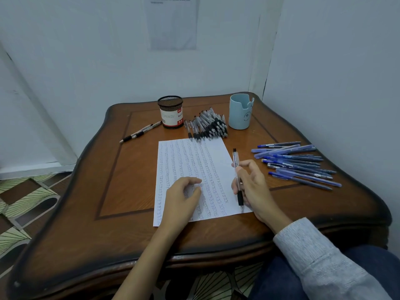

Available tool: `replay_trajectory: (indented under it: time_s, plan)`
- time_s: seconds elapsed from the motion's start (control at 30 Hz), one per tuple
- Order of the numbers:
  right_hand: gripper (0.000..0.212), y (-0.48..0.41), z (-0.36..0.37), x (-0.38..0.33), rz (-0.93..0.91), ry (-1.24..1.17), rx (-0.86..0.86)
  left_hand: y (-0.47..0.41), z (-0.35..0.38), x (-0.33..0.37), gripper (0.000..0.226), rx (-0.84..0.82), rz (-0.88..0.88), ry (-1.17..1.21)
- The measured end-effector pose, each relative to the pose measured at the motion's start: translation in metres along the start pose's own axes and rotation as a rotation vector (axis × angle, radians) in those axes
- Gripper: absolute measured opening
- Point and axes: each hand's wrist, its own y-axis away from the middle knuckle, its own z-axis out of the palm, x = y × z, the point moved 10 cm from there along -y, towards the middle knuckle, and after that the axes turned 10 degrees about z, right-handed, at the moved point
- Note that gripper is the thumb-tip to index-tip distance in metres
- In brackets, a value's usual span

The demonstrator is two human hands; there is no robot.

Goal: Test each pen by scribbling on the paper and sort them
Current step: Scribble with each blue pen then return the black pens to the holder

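A white sheet of paper (184, 161), covered in rows of scribbles, lies in the middle of the wooden table (121, 169). My right hand (251, 187) grips a clear black-grip pen (237, 176) with its tip down on the sheet's lower right corner. My left hand (184, 198) rests on the paper's lower part, fingers loosely curled and holding nothing. A heap of black pens (207, 125) lies just beyond the sheet. Several blue pens (296, 163) lie spread at the right. Two black pens (140, 132) lie at the far left.
A black mesh pen cup (171, 112) with a red and white label stands at the back. A light blue cup (240, 111) stands at the back right. Walls close in behind and to the right. A patterned floor (21, 202) shows at the left.
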Motion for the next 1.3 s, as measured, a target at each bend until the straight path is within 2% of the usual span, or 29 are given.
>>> replay_trajectory:
  time_s: [0.13, 0.27, 0.33, 0.43, 0.53, 0.6, 0.73, 0.83, 0.9, 1.0, 1.17, 1.3]
  plan:
    - [0.019, 0.003, 0.003, -0.004, -0.027, 0.019, -0.015, 0.0, 0.001, -0.006, 0.016, -0.023, -0.025, 0.035]
    - [0.017, 0.0, 0.006, 0.002, 0.016, 0.026, -0.039, -0.009, 0.002, -0.014, 0.016, -0.178, -0.114, 0.093]
    - [0.025, -0.002, 0.006, 0.002, 0.014, 0.032, -0.049, -0.017, -0.004, -0.016, 0.016, -0.247, -0.13, 0.092]
    - [0.033, -0.007, 0.004, 0.004, 0.082, 0.052, -0.036, -0.036, -0.027, -0.024, 0.016, -0.211, -0.079, -0.049]
    - [0.028, -0.016, 0.01, 0.01, 0.245, 0.092, -0.084, -0.054, -0.045, -0.039, 0.019, -0.182, -0.047, -0.18]
    - [0.022, -0.021, 0.016, 0.006, 0.288, 0.166, -0.128, -0.063, -0.052, -0.049, 0.021, -0.188, -0.036, -0.213]
    - [0.016, -0.038, 0.029, -0.018, 0.224, 0.178, -0.141, -0.082, -0.062, -0.065, 0.024, -0.198, -0.014, -0.275]
    - [0.023, -0.068, 0.032, -0.034, 0.16, 0.251, -0.066, -0.087, -0.065, -0.074, 0.029, -0.206, -0.025, -0.302]
    - [0.026, -0.092, 0.029, -0.045, 0.082, 0.398, 0.051, -0.088, -0.067, -0.078, 0.03, -0.19, -0.026, -0.28]
    - [0.016, -0.123, 0.034, -0.067, -0.086, 0.621, 0.192, -0.089, -0.066, -0.085, 0.028, -0.182, -0.033, -0.273]
    - [0.008, -0.168, 0.058, -0.079, -0.205, 0.809, 0.262, -0.092, -0.069, -0.09, 0.03, -0.152, -0.047, -0.276]
    - [0.015, -0.193, 0.075, -0.081, -0.271, 0.985, 0.316, -0.093, -0.07, -0.088, 0.028, -0.138, -0.035, -0.258]
